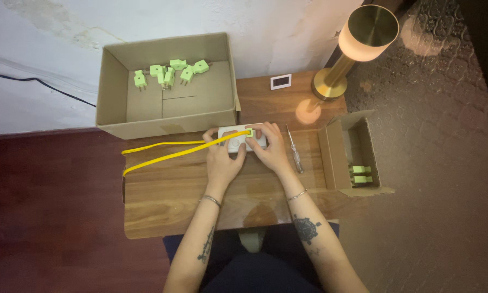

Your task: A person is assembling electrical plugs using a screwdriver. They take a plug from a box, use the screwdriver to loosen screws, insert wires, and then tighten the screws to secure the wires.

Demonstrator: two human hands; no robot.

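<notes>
L hand [222, 163]: I grip white strip [243, 140], mid-table near far edge.
R hand [270, 151]: pinching green plug [249, 133] on strip.
Cord [168, 151]: yellow, runs left.
Room: bare wood [168, 201] toward me; screwdriver [294, 149] just right.

Colours and patterns across the wooden table [173, 190] and its surroundings.

The table is warm brown with streaked grain. The large cardboard box [114, 81] is tan and holds light green plugs [169, 72]; the small cardboard box [336, 163] is the same tan with two more green plugs [361, 173]. The power strip [238, 140] is white, its flat cable [162, 154] bright yellow. The lamp [363, 32] is brass-gold with a pale orange glowing shade. The screwdriver [294, 149] looks clear with a silver shaft. The wall [287, 27] is mottled off-white, the floor [49, 217] dark red, the mat [444, 108] grey-brown and embossed. Dark tattoos mark both forearms.
</notes>
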